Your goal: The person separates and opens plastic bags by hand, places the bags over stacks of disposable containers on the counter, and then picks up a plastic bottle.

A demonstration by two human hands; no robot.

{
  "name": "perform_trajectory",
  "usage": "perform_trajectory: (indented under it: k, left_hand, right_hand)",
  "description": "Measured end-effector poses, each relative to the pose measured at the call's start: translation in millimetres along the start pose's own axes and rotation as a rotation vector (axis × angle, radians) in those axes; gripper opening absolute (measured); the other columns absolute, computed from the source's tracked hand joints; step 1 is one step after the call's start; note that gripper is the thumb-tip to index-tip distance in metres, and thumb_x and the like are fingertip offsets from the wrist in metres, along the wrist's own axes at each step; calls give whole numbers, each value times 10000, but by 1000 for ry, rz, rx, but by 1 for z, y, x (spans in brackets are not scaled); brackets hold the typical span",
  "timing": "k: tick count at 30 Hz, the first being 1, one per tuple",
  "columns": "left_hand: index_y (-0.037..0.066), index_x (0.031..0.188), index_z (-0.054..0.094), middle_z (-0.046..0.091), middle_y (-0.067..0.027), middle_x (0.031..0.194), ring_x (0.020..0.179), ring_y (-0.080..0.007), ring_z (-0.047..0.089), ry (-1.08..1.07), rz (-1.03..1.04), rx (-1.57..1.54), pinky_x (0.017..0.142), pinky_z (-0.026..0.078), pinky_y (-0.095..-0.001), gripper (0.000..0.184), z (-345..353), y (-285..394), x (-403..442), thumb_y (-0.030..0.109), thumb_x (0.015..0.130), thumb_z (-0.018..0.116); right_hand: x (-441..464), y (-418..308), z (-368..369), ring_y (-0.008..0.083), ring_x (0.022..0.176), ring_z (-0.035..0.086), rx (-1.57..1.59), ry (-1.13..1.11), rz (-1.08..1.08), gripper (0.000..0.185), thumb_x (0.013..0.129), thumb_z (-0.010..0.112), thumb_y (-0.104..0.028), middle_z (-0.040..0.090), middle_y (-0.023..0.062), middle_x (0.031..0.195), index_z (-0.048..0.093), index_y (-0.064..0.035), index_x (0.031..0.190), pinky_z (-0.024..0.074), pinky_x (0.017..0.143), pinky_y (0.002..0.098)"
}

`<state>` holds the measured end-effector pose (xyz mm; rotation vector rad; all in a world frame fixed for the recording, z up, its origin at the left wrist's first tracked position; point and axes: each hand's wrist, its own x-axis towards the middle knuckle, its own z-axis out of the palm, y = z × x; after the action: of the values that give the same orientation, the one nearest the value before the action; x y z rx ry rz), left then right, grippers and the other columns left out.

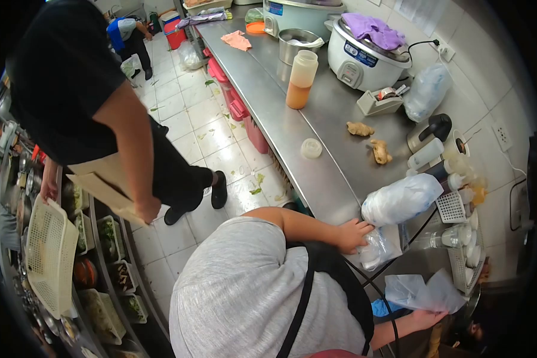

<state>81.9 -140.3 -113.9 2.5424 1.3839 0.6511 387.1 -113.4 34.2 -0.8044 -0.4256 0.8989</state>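
Note:
My left hand (353,235) reaches over the counter edge, its fingers spread against a clear plastic packet (380,247). Just beyond those fingers lies a bulky bundle wrapped in white plastic (401,200). Lower in the view, my right hand (429,319) pinches the edge of a thin clear plastic bag (423,292), which hangs loosely spread. A piece of blue material (385,307) shows beside that bag. Black cables (376,275) pass between my two hands.
The steel counter (334,161) holds a squeeze bottle (302,80), ginger (381,151), a tape dispenser (380,102) and a rice cooker (364,56). Small bottles and white baskets (451,207) line the wall. A co-worker in black (71,77) stands at left, touching a cream basket (51,256).

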Motion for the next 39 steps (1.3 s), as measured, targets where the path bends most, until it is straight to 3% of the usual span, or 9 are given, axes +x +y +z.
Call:
perform_trajectory:
  k: [4, 6, 7, 11, 13, 18, 21, 27, 39]
  left_hand:
    - [129, 867, 602, 372, -175, 1133, 1063, -289, 339, 152, 8, -44, 759, 333, -365, 331, -2, 2, 1, 298, 583, 618]
    - [113, 856, 594, 406, -151, 1059, 1002, -279, 378, 195, 8, -83, 731, 346, -361, 308, -7, 5, 2, 260, 586, 612]
    - [108, 866, 587, 420, -134, 1019, 966, -272, 399, 187, 1, -93, 711, 354, -360, 306, -10, 6, 4, 241, 591, 609]
    - [79, 846, 572, 445, -90, 823, 772, -259, 466, 363, 62, -197, 613, 381, -361, 263, -4, 3, 14, 155, 594, 579]
    - [73, 838, 571, 445, -88, 768, 723, -262, 477, 360, 114, -220, 591, 386, -358, 247, 3, -4, 16, 130, 597, 566]
    - [70, 771, 580, 471, -92, 703, 689, -269, 502, 321, 193, -265, 585, 405, -368, 186, -7, -3, 12, 121, 592, 567]
    - [67, 798, 575, 489, -95, 702, 674, -278, 509, 387, 274, -324, 575, 408, -376, 210, 0, -1, 16, 133, 599, 562]
    - [90, 889, 549, 515, -97, 727, 692, -291, 528, 338, 180, -324, 579, 418, -390, 278, 1, 2, 13, 136, 615, 550]
    - [0, 1035, 487, 453, -172, 880, 832, -309, 450, 311, 104, -742, 730, 373, -364, 582, -21, 11, 19, 342, 592, 648]
  right_hand:
    - [-21, 6, -12, 144, 960, 438, -868, -491, -193, 362, 809, 405, -137, 442, 66, 1100, 405, -29, 1155, 346, 816, 265]
    - [-41, 25, -6, 71, 760, 470, -1043, -864, 217, 417, 745, 501, -82, 510, 37, 1024, 421, -20, 1150, 394, 668, 198]
    - [-40, 62, -18, 122, 744, 514, -1116, -1119, 15, 422, 710, 507, -18, 526, 33, 945, 444, -13, 1128, 422, 597, 245]
    - [-89, 124, -11, 180, 577, 542, -1374, -1464, 397, 612, 692, 519, -79, 564, 112, 659, 277, -21, 1252, 416, 545, 301]
    - [-106, 127, 16, 206, 524, 531, -1577, -1410, 298, 676, 694, 515, -123, 531, 130, 570, 197, -32, 1283, 415, 538, 303]
    - [-90, 151, 31, 395, 909, 502, -1543, -1265, 259, 605, 675, 537, -169, 525, 271, 929, 292, 11, 1198, 395, 772, 388]
    - [-74, 197, 6, 351, 936, 498, -1432, -1372, -26, 504, 721, 525, -174, 514, 233, 997, 334, 3, 1153, 384, 794, 349]
    - [-83, 194, 25, 386, 832, 531, -1435, -1206, 62, 716, 706, 566, -197, 551, 237, 892, 154, 56, 1233, 427, 682, 380]
    - [-94, 136, 20, 120, 506, 401, -1282, -1125, 92, 455, 739, 503, -79, 439, 67, 562, 381, 20, 1166, 361, 497, 260]
